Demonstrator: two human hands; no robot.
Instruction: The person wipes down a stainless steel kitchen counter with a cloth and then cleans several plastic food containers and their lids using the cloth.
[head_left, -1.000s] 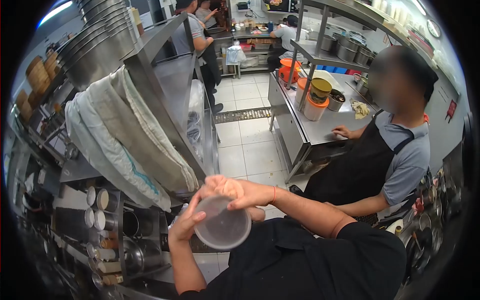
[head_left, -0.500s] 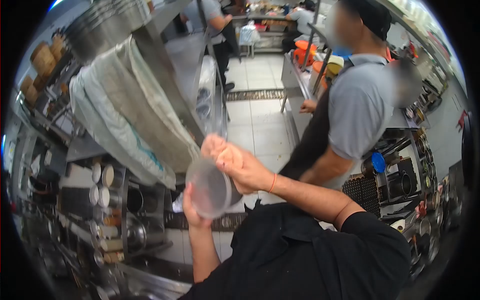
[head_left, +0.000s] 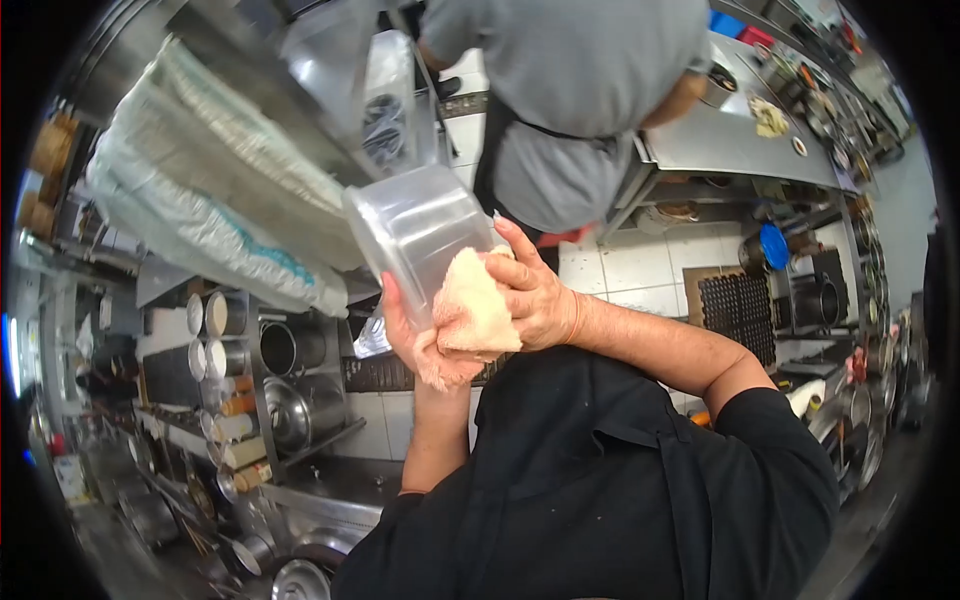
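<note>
A clear plastic tub [head_left: 415, 215] is tipped on its side in front of my chest. My left hand [head_left: 400, 325] grips its near left edge, thumb up along the wall; its other fingers are partly behind a cloth. A peach-coloured cloth [head_left: 470, 310] lies bunched against the tub's near end. My right hand [head_left: 535, 300] is closed on that cloth and presses it to the tub, fingers curled over the fabric.
Close ahead stands a co-worker in a grey shirt [head_left: 590, 70], back turned. Plastic-wrapped cloth [head_left: 220, 190] hangs from the steel shelving at left. Pots [head_left: 285, 350] fill a lower rack. A steel counter [head_left: 740, 150] runs along the right, near a black perforated mat [head_left: 735, 310].
The tub has turned from facing me to lying on its side, and the cloth has moved down to its near end. The co-worker has shifted from the right to straight ahead.
</note>
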